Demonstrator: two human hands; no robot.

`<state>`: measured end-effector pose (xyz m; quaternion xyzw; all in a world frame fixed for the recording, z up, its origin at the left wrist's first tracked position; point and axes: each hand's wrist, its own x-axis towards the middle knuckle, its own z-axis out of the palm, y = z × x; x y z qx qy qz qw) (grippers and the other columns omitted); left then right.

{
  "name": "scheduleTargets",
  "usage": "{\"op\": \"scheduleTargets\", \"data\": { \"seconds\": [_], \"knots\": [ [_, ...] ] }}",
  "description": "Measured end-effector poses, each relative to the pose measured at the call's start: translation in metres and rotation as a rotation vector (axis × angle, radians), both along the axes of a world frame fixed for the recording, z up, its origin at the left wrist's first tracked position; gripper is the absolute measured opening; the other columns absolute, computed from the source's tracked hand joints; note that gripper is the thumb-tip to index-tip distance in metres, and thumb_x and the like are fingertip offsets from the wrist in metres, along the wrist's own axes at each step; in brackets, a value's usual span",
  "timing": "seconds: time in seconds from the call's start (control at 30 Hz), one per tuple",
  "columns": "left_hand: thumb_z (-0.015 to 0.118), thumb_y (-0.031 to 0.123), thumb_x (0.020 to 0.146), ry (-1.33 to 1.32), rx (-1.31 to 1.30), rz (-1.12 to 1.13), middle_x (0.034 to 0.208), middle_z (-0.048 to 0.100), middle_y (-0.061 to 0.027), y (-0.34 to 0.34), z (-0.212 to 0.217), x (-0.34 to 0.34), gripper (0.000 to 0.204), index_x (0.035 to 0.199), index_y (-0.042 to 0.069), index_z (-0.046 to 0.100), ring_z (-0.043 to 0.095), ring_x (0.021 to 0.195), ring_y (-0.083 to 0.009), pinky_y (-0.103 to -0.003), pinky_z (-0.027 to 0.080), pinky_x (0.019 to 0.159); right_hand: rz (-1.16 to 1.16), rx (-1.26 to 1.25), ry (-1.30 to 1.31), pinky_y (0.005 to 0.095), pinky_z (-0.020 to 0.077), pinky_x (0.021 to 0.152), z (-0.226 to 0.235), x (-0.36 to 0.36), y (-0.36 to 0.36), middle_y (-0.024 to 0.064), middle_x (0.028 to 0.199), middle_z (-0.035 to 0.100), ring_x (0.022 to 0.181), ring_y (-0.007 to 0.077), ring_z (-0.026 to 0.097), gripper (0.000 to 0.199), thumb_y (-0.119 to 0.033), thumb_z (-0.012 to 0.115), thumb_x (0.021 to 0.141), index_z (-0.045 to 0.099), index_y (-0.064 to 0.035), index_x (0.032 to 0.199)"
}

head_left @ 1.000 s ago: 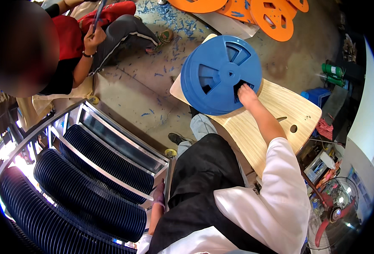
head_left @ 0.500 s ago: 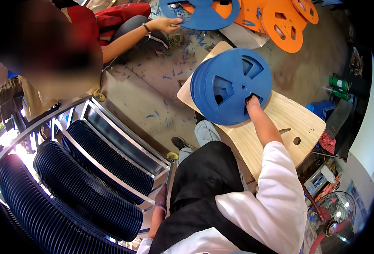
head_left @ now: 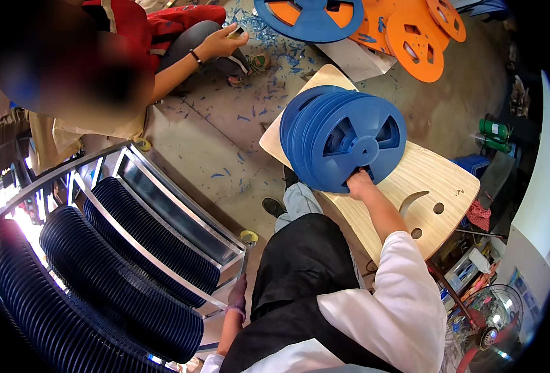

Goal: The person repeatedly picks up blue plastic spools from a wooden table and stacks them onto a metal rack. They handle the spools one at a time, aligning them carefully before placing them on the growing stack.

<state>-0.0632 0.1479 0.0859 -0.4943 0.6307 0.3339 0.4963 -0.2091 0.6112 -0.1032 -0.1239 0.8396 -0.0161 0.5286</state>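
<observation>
Compared with the earlier frames, the stack of round blue plastic discs with wedge-shaped openings (head_left: pixel 357 133) has been tipped and fanned further apart, and the person's right hand (head_left: pixel 357 181) has been brought round from about 5 o'clock to 6 o'clock on the front disc. A loose blue plastic disc with large cut-outs (head_left: pixel 312 31), touched by a co-worker's hand (head_left: pixel 224 43) half a second ago, has been let go. That disc is cut off by the upper edge, and the small dark item at the co-worker's fingers cannot be made out. The right fingertips are hidden in the lower opening; the hand is clamped over the disc's rim, though how many discs are gripped cannot be told. The person's left hand (head_left: pixel 237 297) is seen at the 4 o'clock corner of a silvery metal rack (head_left: pixel 139 255); whether it is closed there cannot be told. From the right hand, the stack is found touching, toward 11 to 12 o'clock, on the pale wood-grain worktop (head_left: pixel 443 183).
</observation>
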Motion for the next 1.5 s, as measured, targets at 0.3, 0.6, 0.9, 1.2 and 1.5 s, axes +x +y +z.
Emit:
{"op": "scheduleTargets", "data": {
  "seconds": [0.3, 0.6, 0.9, 1.2, 1.5],
  "knots": [
    [0.051, 0.063, 0.082, 0.301, 0.090, -0.122, 0.120, 0.060, -0.0133, -0.054, -0.029, 0.099, 0.070, 0.127, 0.010, 0.056, 0.052, 0.111, -0.0203, -0.029, 0.036, 0.094, -0.160, 0.071, -0.068, 0.0399, 0.0335, 0.092, 0.022, 0.001, -0.038, 0.0128, 0.107, 0.063, 0.106, 0.0264, 0.057, 0.064, -0.032, 0.078, 0.061, 0.057, -0.0059, 0.116],
    [0.047, 0.057, 0.087, 0.153, 0.055, 0.179, 0.135, 0.049, -0.0144, -0.027, -0.014, 0.062, 0.068, 0.131, 0.005, 0.051, 0.043, 0.126, -0.0230, -0.030, 0.029, 0.103, -0.399, 0.042, 0.019, 0.0415, 0.0348, 0.092, 0.039, 0.018, -0.061, 0.0135, 0.120, 0.060, 0.112, 0.0284, 0.054, 0.074, -0.036, 0.081, 0.060, 0.057, -0.0068, 0.124],
    [0.042, 0.042, 0.093, 0.193, 0.062, 0.094, 0.143, 0.041, -0.0116, -0.015, 0.000, 0.032, 0.057, 0.138, 0.007, 0.043, 0.032, 0.136, -0.0227, -0.030, 0.021, 0.110, -0.470, -0.017, -0.098, 0.0427, 0.0339, 0.102, 0.078, -0.013, -0.064, 0.0153, 0.132, 0.052, 0.121, 0.0285, 0.050, 0.090, -0.041, 0.082, 0.057, 0.048, -0.0067, 0.133],
    [0.042, 0.047, 0.090, 0.212, 0.046, 0.045, 0.138, 0.047, -0.0145, -0.055, -0.034, 0.087, 0.061, 0.133, 0.003, 0.048, 0.037, 0.133, -0.0259, -0.033, 0.026, 0.107, -0.921, -0.397, -0.236, 0.0341, 0.0445, 0.088, 0.194, -0.090, -0.042, 0.0151, 0.107, 0.063, 0.099, 0.0256, 0.059, 0.050, -0.021, 0.080, 0.065, 0.065, 0.0011, 0.108],
    [0.055, 0.053, 0.084, 0.271, 0.030, 0.084, 0.125, 0.056, -0.0171, -0.067, -0.054, 0.041, 0.067, 0.126, 0.000, 0.054, 0.049, 0.118, -0.0260, -0.038, 0.035, 0.098, -1.205, -0.530, -0.296, 0.0340, 0.0529, 0.072, 0.281, -0.192, -0.032, 0.0090, 0.085, 0.066, 0.074, 0.0184, 0.063, 0.031, -0.026, 0.072, 0.075, 0.064, -0.0024, 0.094]
  ]
}}
